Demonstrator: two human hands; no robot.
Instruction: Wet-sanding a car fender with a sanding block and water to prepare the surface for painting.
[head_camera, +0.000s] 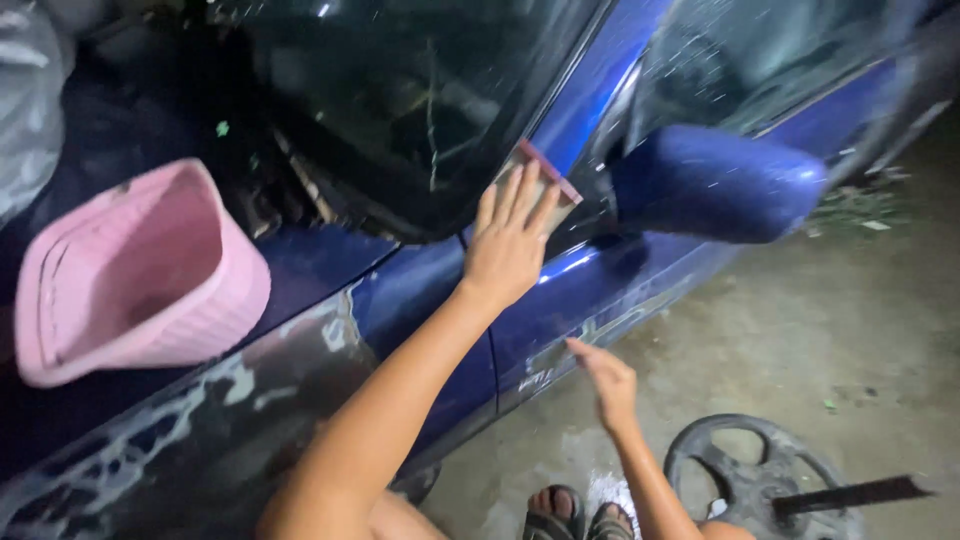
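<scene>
- Small flat sanding block (545, 180), just above centre of the frame, pressed flat against the blue car (430, 300) where the pillar meets the lower corner of the windscreen (400, 90).
- Pale tan face, thin reddish-pink strip along the upper right edge, roughly rectangular, tilted so the long edge runs down toward the right; lower half hidden under fingers.
- Left hand (508, 245) at centre, fingers spread and laid flat over the block, palm down, holding it against the bodywork by pressure rather than a closed fist; forearm reaching up from the bottom centre.
- Right hand (605, 375) lower, right of centre, loosely open with fingers pointing toward the door panel, holding nothing, close to the paint but contact not clear.
- Blue side mirror (715, 185) just right of the block, glossy, rounded, upper right of centre.
- Paint across the lower left scuffed to patches of grey and dull white, shiny blue left around the block.
- Pink plastic basket (140, 275) at the left, lying on its side on the bonnet, opening turned upward to the right, well apart from both hands.
- Two feet in dark sandals (580, 515) at the bottom edge on the grey concrete floor (850, 330).
- Black steering wheel (760, 480) lying flat on the floor at the lower right, near the right forearm.
</scene>
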